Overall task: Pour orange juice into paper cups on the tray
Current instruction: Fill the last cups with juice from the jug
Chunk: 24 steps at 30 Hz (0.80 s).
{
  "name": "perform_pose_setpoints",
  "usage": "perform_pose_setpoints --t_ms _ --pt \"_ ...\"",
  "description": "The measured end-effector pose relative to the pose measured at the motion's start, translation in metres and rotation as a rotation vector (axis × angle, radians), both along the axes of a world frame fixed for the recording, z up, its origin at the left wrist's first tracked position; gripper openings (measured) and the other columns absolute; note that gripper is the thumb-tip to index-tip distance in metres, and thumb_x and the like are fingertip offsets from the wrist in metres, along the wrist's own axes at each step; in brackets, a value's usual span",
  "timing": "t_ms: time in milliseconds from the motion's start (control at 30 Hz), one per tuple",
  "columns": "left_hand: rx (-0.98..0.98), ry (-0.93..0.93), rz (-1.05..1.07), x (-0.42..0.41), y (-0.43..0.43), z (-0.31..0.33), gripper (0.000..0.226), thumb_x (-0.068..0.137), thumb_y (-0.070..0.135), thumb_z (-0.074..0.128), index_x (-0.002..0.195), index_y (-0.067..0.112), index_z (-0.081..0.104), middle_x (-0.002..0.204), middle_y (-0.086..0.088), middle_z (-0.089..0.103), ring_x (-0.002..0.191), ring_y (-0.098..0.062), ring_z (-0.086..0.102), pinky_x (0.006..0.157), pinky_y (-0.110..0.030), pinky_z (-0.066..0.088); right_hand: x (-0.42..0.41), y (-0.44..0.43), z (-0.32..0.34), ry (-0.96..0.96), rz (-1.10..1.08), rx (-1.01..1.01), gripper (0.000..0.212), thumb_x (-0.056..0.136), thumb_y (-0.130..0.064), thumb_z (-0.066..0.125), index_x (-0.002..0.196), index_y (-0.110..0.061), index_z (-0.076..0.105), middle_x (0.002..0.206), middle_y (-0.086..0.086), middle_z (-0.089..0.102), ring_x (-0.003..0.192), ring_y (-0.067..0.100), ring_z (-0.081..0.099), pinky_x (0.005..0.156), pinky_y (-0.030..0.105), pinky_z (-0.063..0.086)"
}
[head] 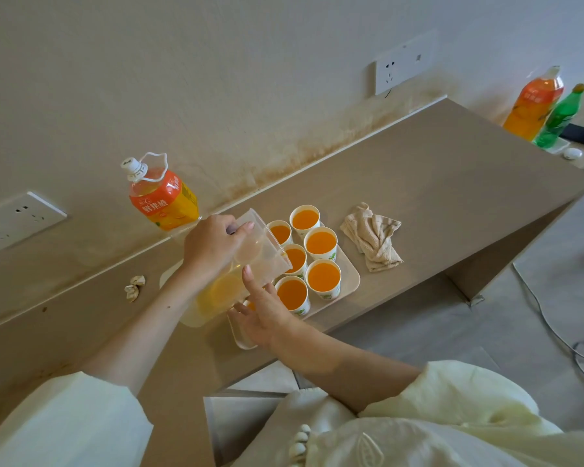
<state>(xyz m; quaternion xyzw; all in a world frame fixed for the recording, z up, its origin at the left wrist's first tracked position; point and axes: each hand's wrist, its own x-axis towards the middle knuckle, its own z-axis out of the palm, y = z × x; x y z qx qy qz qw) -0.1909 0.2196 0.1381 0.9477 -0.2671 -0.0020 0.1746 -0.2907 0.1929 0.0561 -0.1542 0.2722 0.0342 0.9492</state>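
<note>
My left hand grips the handle of a clear plastic pitcher, tilted with its spout over a middle paper cup. A little orange juice lies in the pitcher's lower part. My right hand steadies the pitcher from below, its thumb on the pitcher's side and its fingers spread near the tray's front corner. Several paper cups filled with orange juice, such as the one at the near right, stand on the pale tray. One cup is mostly hidden behind my right hand.
A large orange juice bottle stands by the wall behind the pitcher. A crumpled beige cloth lies right of the tray. Crumpled paper bits sit at left. Two bottles stand far right. Cables trail on the floor.
</note>
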Motion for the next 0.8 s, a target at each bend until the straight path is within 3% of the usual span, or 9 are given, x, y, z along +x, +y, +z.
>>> perform_pose_setpoints --t_ms 133,233,500,800 --pt "0.03 -0.012 -0.01 0.0006 -0.0049 -0.0004 0.048 0.093 0.039 0.056 0.055 0.018 0.035 0.052 0.003 0.04 0.053 -0.017 0.04 0.049 -0.028 0.026 0.0015 -0.0003 -0.0035 -0.008 0.002 0.0 0.075 0.086 -0.035 0.068 0.148 -0.029 0.026 0.135 0.003 0.043 0.14 0.039 0.035 0.111 0.054 0.032" --pt "0.051 -0.017 -0.017 0.0019 -0.0058 -0.0015 0.047 0.092 0.04 0.055 0.056 0.017 0.035 0.052 0.003 0.04 0.055 -0.02 0.042 0.051 -0.03 0.028 0.0023 0.0005 -0.0041 0.001 0.017 -0.01 0.084 0.079 -0.038 0.071 0.15 -0.029 0.025 0.146 0.007 0.04 0.14 0.039 0.034 0.113 0.055 0.031" --pt "0.061 -0.024 -0.026 0.0023 -0.0054 -0.0056 0.046 0.093 0.042 0.054 0.057 0.017 0.038 0.053 0.002 0.043 0.057 -0.02 0.045 0.054 -0.029 0.033 0.0016 0.0003 -0.0059 0.014 0.015 0.0 0.081 0.084 -0.036 0.069 0.15 -0.027 0.024 0.152 0.009 0.035 0.142 0.039 0.032 0.115 0.054 0.027" --pt "0.041 -0.017 0.009 0.0006 -0.0006 -0.0032 0.047 0.093 0.042 0.054 0.057 0.015 0.038 0.053 0.001 0.043 0.053 -0.017 0.041 0.049 -0.028 0.027 0.0029 0.0017 -0.0069 0.022 0.013 0.014 0.076 0.084 -0.034 0.071 0.148 -0.029 0.029 0.134 0.005 0.045 0.139 0.039 0.037 0.111 0.054 0.034"
